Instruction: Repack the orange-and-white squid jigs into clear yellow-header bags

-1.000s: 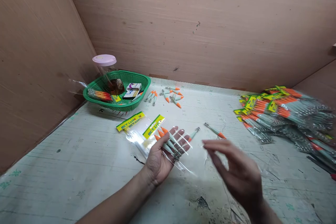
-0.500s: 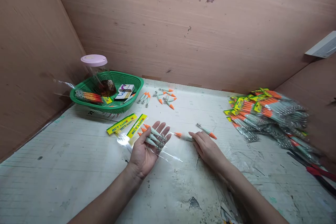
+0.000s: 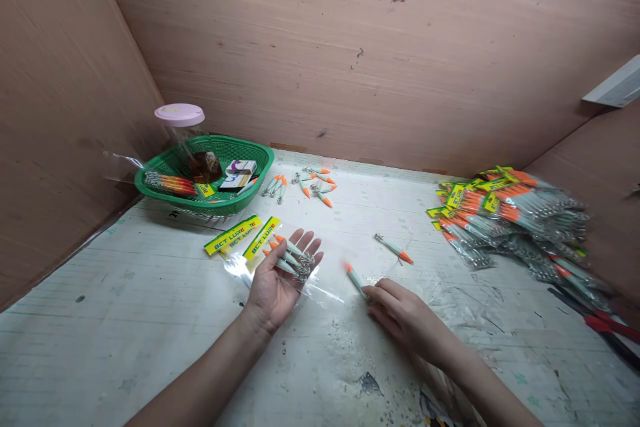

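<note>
Left hand [image 3: 274, 295], fingers spread, thumb-pins lures [image 3: 284, 265]; bunched hooks [image 3: 304, 271] could tangle. Right hand [image 3: 407, 317] pinches a single lure [image 3: 355, 278], risking pricks.

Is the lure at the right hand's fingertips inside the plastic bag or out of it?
Out. The lure shows bare to the right of the clear bag, one end at the right hand.
</note>
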Demonstrator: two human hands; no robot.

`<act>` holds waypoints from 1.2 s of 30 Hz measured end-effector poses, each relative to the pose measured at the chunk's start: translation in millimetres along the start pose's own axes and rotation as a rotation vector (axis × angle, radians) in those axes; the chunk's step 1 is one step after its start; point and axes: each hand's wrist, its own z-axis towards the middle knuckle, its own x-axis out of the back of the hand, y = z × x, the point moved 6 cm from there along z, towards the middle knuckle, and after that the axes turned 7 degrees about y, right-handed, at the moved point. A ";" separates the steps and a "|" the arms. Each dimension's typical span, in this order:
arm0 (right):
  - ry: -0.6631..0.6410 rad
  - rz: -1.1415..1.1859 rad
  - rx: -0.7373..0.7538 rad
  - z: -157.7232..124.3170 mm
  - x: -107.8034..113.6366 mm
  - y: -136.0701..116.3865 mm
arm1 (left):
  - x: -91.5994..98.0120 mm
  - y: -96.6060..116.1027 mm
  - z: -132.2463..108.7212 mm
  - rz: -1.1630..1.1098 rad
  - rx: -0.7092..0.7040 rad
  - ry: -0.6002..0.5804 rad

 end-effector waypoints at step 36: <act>0.456 0.067 0.125 32.9 57.7 -65.7 | -7.6 -33.6 -23.0 0.120 0.227 -0.192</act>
